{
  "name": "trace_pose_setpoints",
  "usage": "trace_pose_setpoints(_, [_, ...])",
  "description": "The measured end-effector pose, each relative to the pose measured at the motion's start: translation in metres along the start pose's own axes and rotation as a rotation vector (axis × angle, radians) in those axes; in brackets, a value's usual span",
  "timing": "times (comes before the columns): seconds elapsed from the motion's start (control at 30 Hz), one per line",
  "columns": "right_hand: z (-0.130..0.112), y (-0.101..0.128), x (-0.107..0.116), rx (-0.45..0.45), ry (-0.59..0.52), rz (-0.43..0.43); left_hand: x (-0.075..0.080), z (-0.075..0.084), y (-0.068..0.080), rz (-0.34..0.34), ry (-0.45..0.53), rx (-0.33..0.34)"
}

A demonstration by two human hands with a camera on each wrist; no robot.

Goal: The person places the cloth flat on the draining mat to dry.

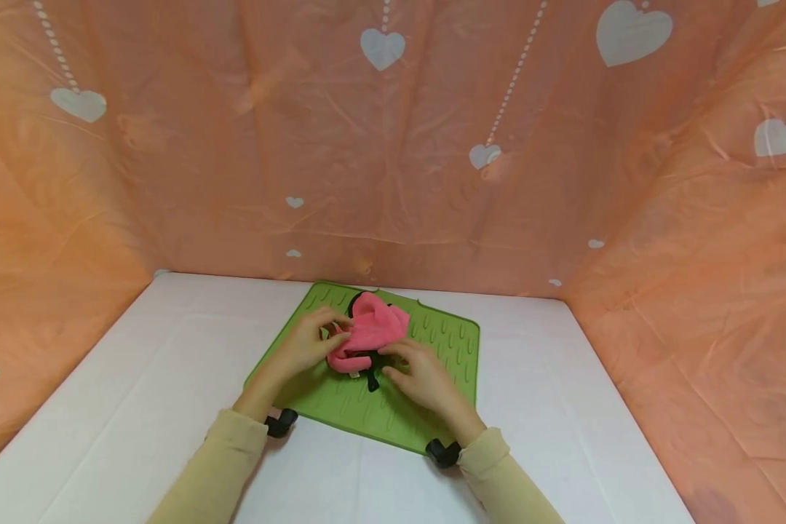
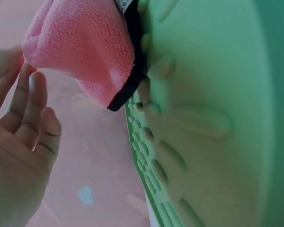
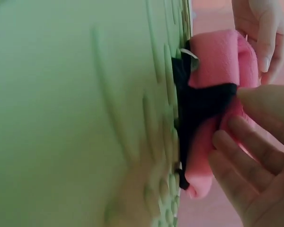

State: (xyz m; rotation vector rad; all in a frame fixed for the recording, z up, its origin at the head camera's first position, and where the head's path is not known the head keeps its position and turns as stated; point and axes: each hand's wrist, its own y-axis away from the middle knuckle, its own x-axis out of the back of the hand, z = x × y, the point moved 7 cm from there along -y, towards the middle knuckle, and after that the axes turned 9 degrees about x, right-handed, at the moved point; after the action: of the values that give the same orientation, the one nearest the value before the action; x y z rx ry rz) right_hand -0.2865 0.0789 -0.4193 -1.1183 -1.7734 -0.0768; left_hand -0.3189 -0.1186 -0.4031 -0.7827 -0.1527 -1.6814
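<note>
**Two hands on one pink fleece bundle, over one green mat**

There is one white tabletop, one ribbed green silicone mat lying on it, one rolled-up pink fleece cloth with black trim on the mat, and two hands in cream sleeves. Two small black wrist-mounted devices show below the wrists, one on each side. An orange plastic curtain printed with white hearts closes in the table on three sides.

The left hand reaches in from the left, its fingers bent over the left edge of the pink cloth and pinching the fleece there. In the left wrist view its fingers lie loosely extended beside the bundle.

The right hand sits at the lower right of the cloth, fingers nearly straight and relaxed, their tips touching the black band; it does not grip.

The cloth is bunched into a thick soft roll, its pink pile outward, a black strip wrapped across its middle and a small pale tag at one end. It lies near the mat's far edge, slightly left of centre.
</note>
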Motion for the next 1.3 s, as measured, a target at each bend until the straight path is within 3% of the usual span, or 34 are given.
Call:
trace_pose_setpoints(0.23, [0.0,-0.011,-0.013,-0.033,0.053,0.002,-0.008,-0.006,0.009,-0.092,-0.04,0.047])
trace_pose_setpoints(0.43, [0.002,-0.013,-0.021,-0.06,0.041,-0.021,-0.011,-0.007,0.013,-0.116,-0.021,0.024])
trace_pose_setpoints(0.67, [0.004,-0.014,-0.023,-0.077,0.028,0.005,-0.013,-0.009,0.015,-0.143,-0.042,0.055])
trace_pose_setpoints(0.9, [0.003,-0.016,-0.017,-0.086,-0.014,0.007,-0.002,-0.006,0.015,-0.045,-0.054,0.019])
trace_pose_setpoints(1.13, [0.006,-0.012,0.018,-0.097,-0.127,0.056,0.022,-0.001,0.013,0.116,-0.075,-0.038])
trace_pose_setpoints(1.3, [0.013,-0.005,0.039,-0.084,-0.128,-0.014,0.033,-0.003,0.013,0.156,-0.115,-0.037])
